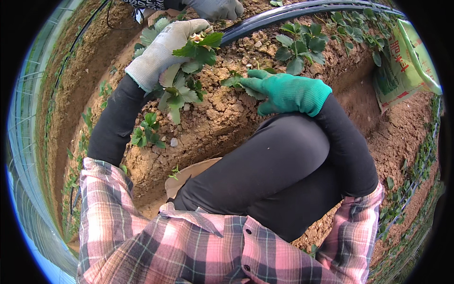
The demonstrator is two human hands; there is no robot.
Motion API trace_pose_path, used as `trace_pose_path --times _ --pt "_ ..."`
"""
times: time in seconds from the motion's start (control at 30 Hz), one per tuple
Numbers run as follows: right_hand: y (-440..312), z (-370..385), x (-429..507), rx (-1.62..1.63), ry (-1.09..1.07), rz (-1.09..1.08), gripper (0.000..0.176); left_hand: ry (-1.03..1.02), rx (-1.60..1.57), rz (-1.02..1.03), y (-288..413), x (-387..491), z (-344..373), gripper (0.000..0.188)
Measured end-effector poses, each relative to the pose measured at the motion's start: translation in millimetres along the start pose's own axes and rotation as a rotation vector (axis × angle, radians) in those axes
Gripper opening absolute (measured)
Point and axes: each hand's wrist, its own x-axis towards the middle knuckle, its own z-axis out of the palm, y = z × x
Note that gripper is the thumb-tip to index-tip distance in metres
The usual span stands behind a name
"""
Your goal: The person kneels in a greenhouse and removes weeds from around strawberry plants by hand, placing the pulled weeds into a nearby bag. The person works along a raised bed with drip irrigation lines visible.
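Note:
My left hand (166, 49), in a pale grey knit glove, is closed around a bunch of picked strawberry leaves (197, 53), with pale stem ends showing at the fist. Larger leaves (179, 88) hang below that hand; whether they belong to the bunch or to a rooted plant, I cannot tell. My right hand (291, 90) wears a green knit glove and rests by my raised knee. Its fingers are spread over a small strawberry plant (233, 81) low on the soil, the fingertips at its leaves. Part of that plant is hidden beneath the hand.
Black drip hoses (276, 17) run along the soil ridge (220, 110). Another person's grey-gloved hand (218, 9) is at the top. Rooted strawberry plants (301, 46) stand to the right, near a green printed sack (400, 71) in the furrow. A small seedling (148, 131) grows at left.

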Motion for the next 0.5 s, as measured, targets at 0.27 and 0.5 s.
trace_pose_path --times 0.27,0.5 --pt "16.3 18.6 -14.1 0.02 -0.046 -0.122 0.09 -0.393 -0.084 -0.036 11.1 77.8 44.9 0.03" --pt "9.5 11.7 -13.9 0.028 -0.067 -0.111 0.09 -0.215 0.439 0.268 -6.3 72.6 105.1 0.037"
